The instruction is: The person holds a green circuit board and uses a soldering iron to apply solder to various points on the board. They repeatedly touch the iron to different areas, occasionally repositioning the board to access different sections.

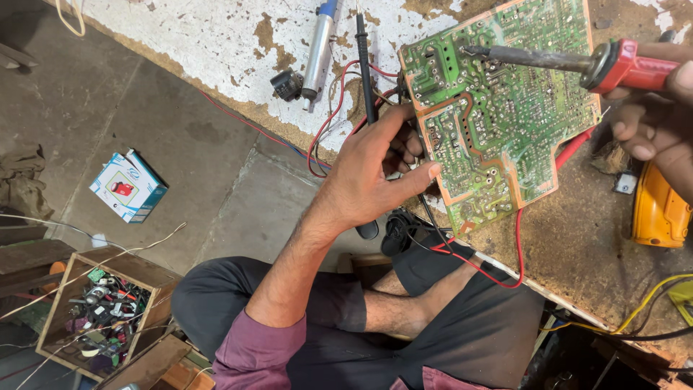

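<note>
A green circuit board [505, 108] lies solder side up on a worn white bench top [216, 36]. My left hand [375, 170] grips the board's left edge, thumb on its lower corner, with thin wire under the fingers. My right hand [653, 108] holds a red-handled soldering iron [577, 61]; its dark tip touches the board near the upper left.
A black probe [364, 65] with red and black leads and a grey-blue desoldering pump [317, 50] lie left of the board. A yellow meter [657, 209] sits at right. On the floor: a small white-blue box [128, 185] and a wooden crate of parts [101, 310].
</note>
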